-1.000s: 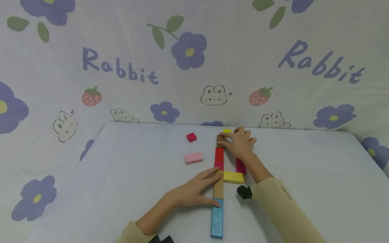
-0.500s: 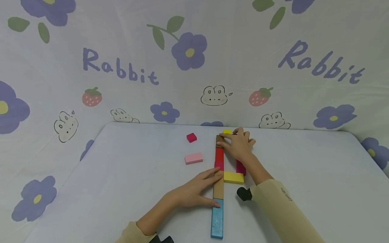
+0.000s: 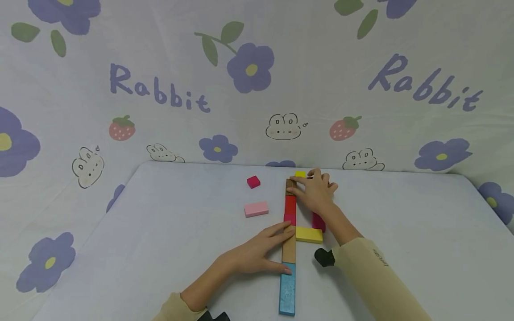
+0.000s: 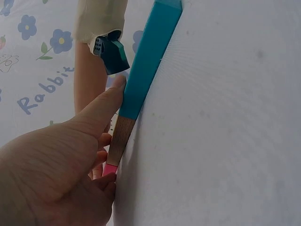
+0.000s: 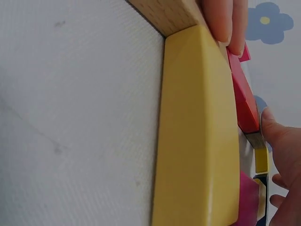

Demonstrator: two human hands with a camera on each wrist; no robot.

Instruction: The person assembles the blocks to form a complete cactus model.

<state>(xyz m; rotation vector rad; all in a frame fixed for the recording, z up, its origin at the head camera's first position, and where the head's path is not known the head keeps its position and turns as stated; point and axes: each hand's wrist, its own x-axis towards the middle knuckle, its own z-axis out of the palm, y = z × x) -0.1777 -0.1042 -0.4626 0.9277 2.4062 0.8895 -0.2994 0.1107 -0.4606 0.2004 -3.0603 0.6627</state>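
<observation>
A column of wooden blocks runs away from me in the head view: a blue block (image 3: 287, 296), a tan block (image 3: 288, 255), a small magenta block (image 3: 289, 218), a red block (image 3: 290, 204) and a brown block (image 3: 288, 184) at the far end. My left hand (image 3: 257, 255) rests along its left side, thumb on the blue block and fingertips around the tan and magenta blocks. At the far end, my right hand (image 3: 317, 191) holds the brown block with thumb and index finger. A yellow block (image 3: 309, 235) abuts the tan block's right side. The right hand partly hides blocks beyond it.
Left of the column lie a pink block (image 3: 256, 209) and a small red block (image 3: 253, 182). A magenta block (image 3: 318, 222) stands behind the yellow one, partly under the right forearm. Another yellow block (image 3: 300, 174) sits near the table's back edge, before a patterned cloth.
Over the last second my right hand and the brown block have shifted very slightly left, mostly in the first half. The left hand stays in place.
</observation>
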